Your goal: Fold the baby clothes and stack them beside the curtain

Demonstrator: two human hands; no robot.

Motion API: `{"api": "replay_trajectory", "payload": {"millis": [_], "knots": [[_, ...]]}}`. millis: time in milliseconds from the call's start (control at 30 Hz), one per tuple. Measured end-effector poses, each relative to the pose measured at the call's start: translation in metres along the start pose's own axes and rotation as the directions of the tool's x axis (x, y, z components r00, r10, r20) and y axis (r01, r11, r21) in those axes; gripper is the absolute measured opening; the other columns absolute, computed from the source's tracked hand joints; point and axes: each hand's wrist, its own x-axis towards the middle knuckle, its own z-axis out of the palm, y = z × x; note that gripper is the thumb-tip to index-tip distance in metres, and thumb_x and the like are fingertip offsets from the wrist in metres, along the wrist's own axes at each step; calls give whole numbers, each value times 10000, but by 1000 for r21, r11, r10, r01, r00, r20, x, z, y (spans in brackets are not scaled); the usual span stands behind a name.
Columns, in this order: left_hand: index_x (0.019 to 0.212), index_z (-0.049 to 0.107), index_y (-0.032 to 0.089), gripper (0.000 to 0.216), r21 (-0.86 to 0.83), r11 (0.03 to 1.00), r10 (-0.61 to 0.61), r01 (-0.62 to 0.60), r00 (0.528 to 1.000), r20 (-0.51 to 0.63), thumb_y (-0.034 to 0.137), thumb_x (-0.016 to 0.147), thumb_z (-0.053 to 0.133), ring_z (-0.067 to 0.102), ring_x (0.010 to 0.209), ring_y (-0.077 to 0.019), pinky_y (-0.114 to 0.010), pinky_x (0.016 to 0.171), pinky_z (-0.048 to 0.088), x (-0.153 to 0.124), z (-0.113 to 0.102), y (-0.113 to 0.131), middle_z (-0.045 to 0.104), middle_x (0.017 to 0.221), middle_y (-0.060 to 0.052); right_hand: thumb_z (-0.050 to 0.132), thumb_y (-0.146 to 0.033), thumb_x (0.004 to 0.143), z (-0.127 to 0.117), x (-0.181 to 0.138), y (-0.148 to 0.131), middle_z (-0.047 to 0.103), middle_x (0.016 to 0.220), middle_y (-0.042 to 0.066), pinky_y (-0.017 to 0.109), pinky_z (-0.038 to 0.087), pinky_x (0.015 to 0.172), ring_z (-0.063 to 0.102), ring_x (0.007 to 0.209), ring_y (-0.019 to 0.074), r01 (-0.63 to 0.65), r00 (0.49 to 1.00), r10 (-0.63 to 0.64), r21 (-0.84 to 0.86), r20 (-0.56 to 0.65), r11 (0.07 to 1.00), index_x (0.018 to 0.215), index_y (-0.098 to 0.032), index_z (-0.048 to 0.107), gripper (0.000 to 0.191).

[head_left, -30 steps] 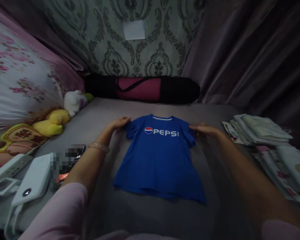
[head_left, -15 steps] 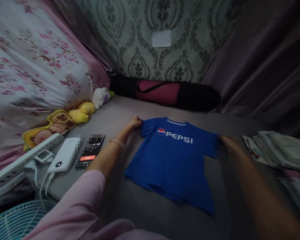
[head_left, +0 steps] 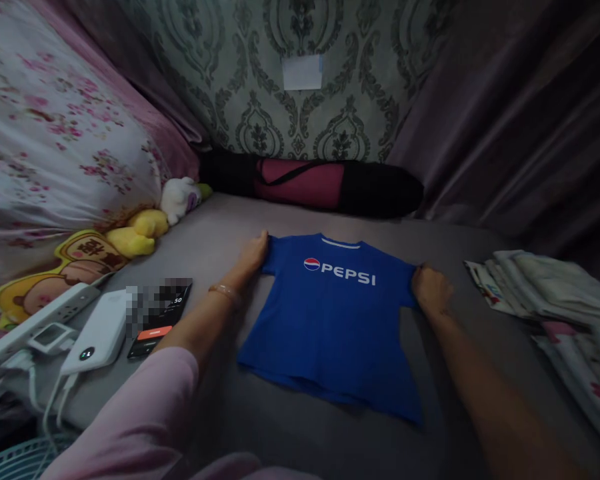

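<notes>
A blue T-shirt (head_left: 333, 327) with a white PEPSI logo lies flat, front up, on a grey bed sheet (head_left: 220, 233). My left hand (head_left: 253, 253) rests on the shirt's left sleeve, fingers closed on its edge. At the other side my right hand (head_left: 430, 288) grips the right sleeve with curled fingers. A bracelet circles my left wrist. Both forearms reach forward from pink sleeves.
Folded clothes (head_left: 545, 287) are stacked at the right. A phone (head_left: 163, 317), a white power bank (head_left: 97, 333) and a power strip (head_left: 40, 320) lie at the left, with plush toys (head_left: 135, 237) and a floral pillow (head_left: 55, 133). A dark rolled bag (head_left: 320, 183) lies against the wall.
My right hand has drawn inward along the right sleeve and closed on it. The left hand has stayed on the left sleeve. The view has swung slightly.
</notes>
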Motion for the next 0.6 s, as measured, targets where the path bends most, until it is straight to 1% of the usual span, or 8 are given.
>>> {"api": "replay_trajectory", "payload": {"millis": [200,267,333,400,433,500,533,600], "knots": [[1202,504,207,340,35,999,-20,20,1000,-15,391,973,334,638,965,-268,-317,765,441,2,-5,-3,671,1047,-152,357,-300,915,-2,16,8,687,834,206,459,516,719,680,783,310,57,998,-57,-88,-1,994,984,-118,691,387],[1198,511,178,333,26,998,-55,57,996,-74,351,967,343,627,981,-266,-316,777,443,-2,-11,0,655,1068,-164,420,-271,889,-7,17,3,681,812,195,460,507,761,674,770,297,41,999,-39,-121,18,992,940,-110,690,319],[1196,519,139,331,30,999,-35,41,983,-181,291,957,348,603,1028,-272,-334,830,438,-5,-15,8,622,1126,-188,439,-241,880,-12,12,-11,674,909,217,472,481,838,660,871,314,63,998,-65,-136,-5,989,970,-93,675,293],[1173,551,129,325,35,993,120,-115,964,-237,256,951,348,571,1090,-269,-350,905,419,-7,-15,25,597,1174,-188,385,-250,914,-14,4,-34,634,1105,243,487,432,935,594,1073,343,220,972,-227,-104,-60,970,1097,-80,635,353],[1153,573,139,319,32,970,244,-243,946,-213,256,951,357,556,1120,-262,-350,942,405,-8,-14,36,594,1188,-175,339,-267,939,-13,-1,-47,598,1207,237,489,395,992,532,1181,343,350,932,-355,-71,-72,934,1177,-85,600,397],[1135,607,167,297,-17,864,502,-503,863,-55,256,942,398,543,1162,-234,-327,994,386,-9,-8,60,607,1200,-137,300,-308,964,-7,-9,-74,491,1395,186,457,303,1096,382,1347,295,578,816,-578,23,-7,815,1336,-116,494,461],[1158,607,174,294,-51,803,595,-593,803,35,263,923,454,526,1198,-234,-324,1019,374,-10,-5,72,597,1239,-129,295,-329,968,-3,-12,-85,429,1459,166,447,259,1129,316,1392,274,621,780,-624,64,52,782,1389,-123,440,490],[1229,575,162,349,-88,790,613,-607,783,107,262,904,498,497,1248,-255,-360,1046,363,-14,-1,90,537,1343,-146,276,-372,974,7,-13,-99,321,1531,151,473,196,1156,232,1433,270,614,768,-623,106,149,782,1447,-112,359,547]]}}
